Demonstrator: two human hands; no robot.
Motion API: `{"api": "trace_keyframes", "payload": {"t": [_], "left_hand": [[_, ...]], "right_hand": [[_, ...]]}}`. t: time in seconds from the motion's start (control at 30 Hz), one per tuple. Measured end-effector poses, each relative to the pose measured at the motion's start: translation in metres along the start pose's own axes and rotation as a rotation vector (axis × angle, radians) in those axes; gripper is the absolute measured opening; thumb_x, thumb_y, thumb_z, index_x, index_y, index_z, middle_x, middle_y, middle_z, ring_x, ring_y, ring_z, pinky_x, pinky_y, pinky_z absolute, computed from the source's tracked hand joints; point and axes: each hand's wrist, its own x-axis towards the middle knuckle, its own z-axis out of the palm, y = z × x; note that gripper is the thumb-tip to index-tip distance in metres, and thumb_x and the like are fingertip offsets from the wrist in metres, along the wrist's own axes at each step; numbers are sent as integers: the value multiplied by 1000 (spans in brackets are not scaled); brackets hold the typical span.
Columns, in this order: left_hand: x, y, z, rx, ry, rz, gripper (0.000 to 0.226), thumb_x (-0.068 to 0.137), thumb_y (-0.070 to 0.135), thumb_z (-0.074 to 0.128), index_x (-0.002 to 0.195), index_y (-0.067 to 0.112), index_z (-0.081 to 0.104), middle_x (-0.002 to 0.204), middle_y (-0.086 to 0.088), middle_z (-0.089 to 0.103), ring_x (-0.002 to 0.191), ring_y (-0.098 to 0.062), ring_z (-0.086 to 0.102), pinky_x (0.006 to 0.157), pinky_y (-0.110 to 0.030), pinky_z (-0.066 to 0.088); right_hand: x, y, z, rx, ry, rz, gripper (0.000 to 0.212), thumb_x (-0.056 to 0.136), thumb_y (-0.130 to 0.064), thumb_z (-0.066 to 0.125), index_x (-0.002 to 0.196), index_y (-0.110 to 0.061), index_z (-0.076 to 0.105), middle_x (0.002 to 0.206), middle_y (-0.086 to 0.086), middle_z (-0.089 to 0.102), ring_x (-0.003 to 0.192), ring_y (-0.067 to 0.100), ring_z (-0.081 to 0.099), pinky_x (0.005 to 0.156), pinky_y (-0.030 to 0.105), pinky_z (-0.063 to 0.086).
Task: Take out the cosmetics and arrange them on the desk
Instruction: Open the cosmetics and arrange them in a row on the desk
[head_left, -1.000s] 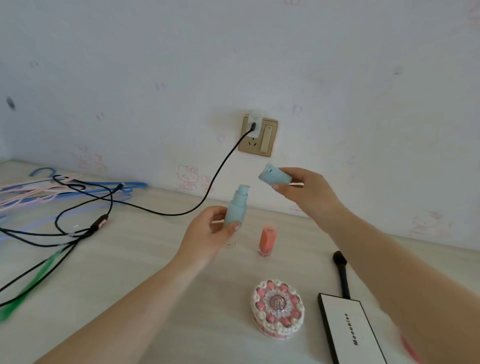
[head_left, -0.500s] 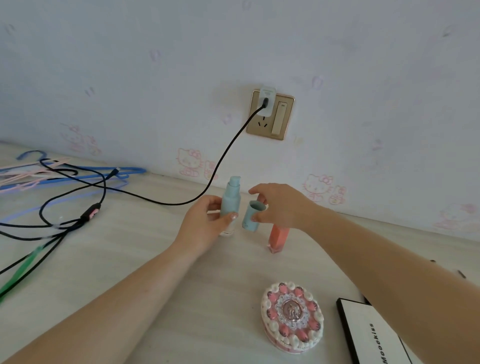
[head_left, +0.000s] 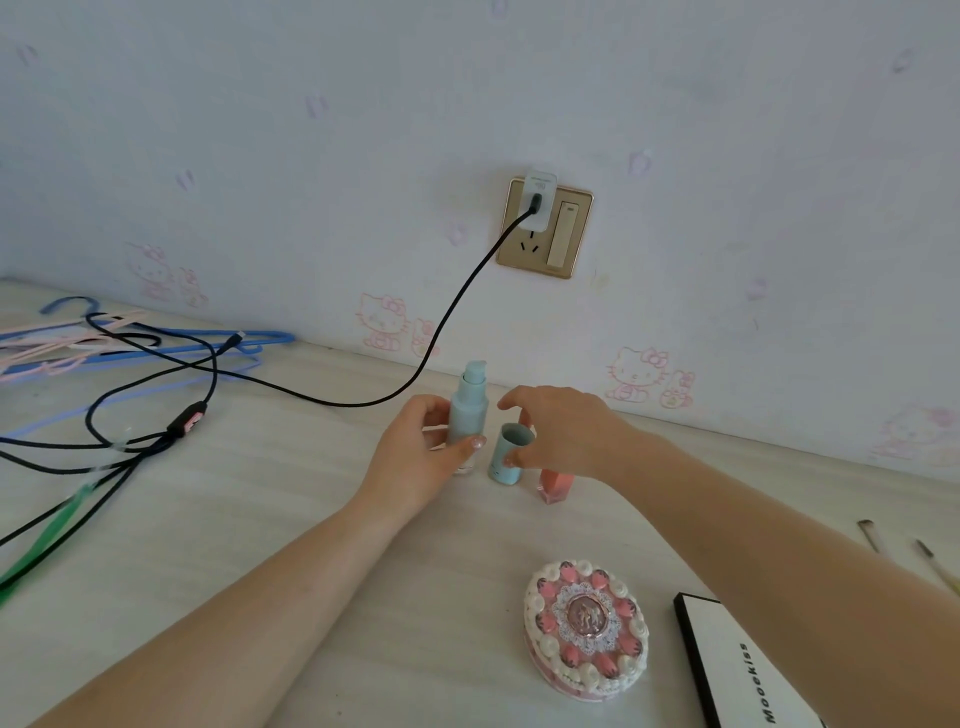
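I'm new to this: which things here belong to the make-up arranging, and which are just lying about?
Part of the job: pump bottle in left hand, its cap under right hand, pink bottle, cake-shaped case, white palette box, brushes.

Lying about: black cables, coat hangers.

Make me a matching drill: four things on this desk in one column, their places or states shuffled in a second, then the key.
1. pump bottle
2. cap
3. pink tube
4. round case

A. partly hidden behind the right hand
B. lying flat, nearest the camera
C. gripped upright by the left hand
D. standing open end up between the two hands

Pairs: 1-C, 2-D, 3-A, 4-B
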Motion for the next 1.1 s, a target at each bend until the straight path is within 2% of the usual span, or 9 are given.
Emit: {"api": "trace_keyframes", "payload": {"t": [0.17, 0.27, 0.43, 0.57, 0.67, 0.83, 0.93, 1.0, 1.1], "left_hand": [[-3, 1, 0, 49, -10, 39, 46, 76, 18, 76, 114, 21, 49, 112, 8, 59, 105, -7, 56, 76, -8, 38], [-6, 1, -3, 43, 5, 47, 52, 76, 17, 76, 121, 19, 48, 117, 8, 57, 110, -7, 54, 80, -13, 38], [-18, 9, -8, 1, 85, 40, 53, 79, 18, 74, 124, 21, 47, 118, 6, 56, 105, -7, 55, 75, -12, 40], [-32, 27, -14, -56, 179, 139, 40, 81, 15, 71, 114, 25, 52, 108, 11, 58, 94, 2, 55, 75, -14, 42], [-47, 44, -13, -37, 115, 237, 29, 82, 16, 70, 98, 36, 55, 103, 17, 60, 97, 0, 57, 83, -24, 46], [-70, 64, 0, -31, -107, 271, 29, 84, 29, 67, 108, 41, 55, 111, 17, 64, 103, 2, 60, 91, -26, 48], [-82, 73, 5, -84, -163, 264, 19, 80, 33, 67, 99, 29, 66, 97, 5, 72, 94, -11, 67, 83, -34, 52], [-90, 77, 7, -110, -171, 283, 27, 74, 41, 69, 94, 23, 68, 92, -3, 73, 90, -23, 68, 85, -45, 52], [-100, 81, 10, -99, -166, 329, 34, 70, 47, 68, 91, 20, 67, 89, -9, 71, 87, -31, 67, 83, -49, 51]], "right_hand": [[-9, 8, -5, 32, -20, 27, 75, 76, -48, 67, 139, -32, 31, 128, -2, 50, 115, 19, 50, 99, 41, 41], [-20, 18, -12, 58, -42, 90, 74, 76, -48, 68, 139, -31, 32, 130, -3, 49, 117, 19, 49, 99, 39, 42], [-32, 21, -15, 101, -25, 169, 39, 82, -44, 63, 115, -26, 55, 119, -3, 58, 104, 18, 55, 88, 32, 46], [-45, 19, -21, 101, 51, 142, 22, 84, -33, 62, 104, -23, 60, 110, -4, 62, 95, 16, 58, 81, 30, 48], [-63, 18, -34, 285, 112, 88, 17, 84, -28, 64, 100, -24, 61, 101, -8, 63, 88, 13, 62, 78, 29, 50], [-101, 7, -54, 677, 252, -128, 17, 81, -17, 70, 88, -31, 61, 92, -13, 67, 75, 1, 65, 72, 15, 48], [-120, 3, -59, 788, 298, -179, 21, 81, -9, 69, 85, -27, 60, 88, -12, 68, 73, 0, 65, 73, 19, 47], [-130, 3, -60, 803, 301, -174, 22, 81, -8, 68, 88, -27, 59, 93, -10, 68, 76, 1, 66, 73, 19, 49], [-141, 4, -64, 891, 252, -93, 15, 85, -26, 65, 97, -27, 57, 98, -3, 68, 78, 6, 69, 74, 24, 55]]}}
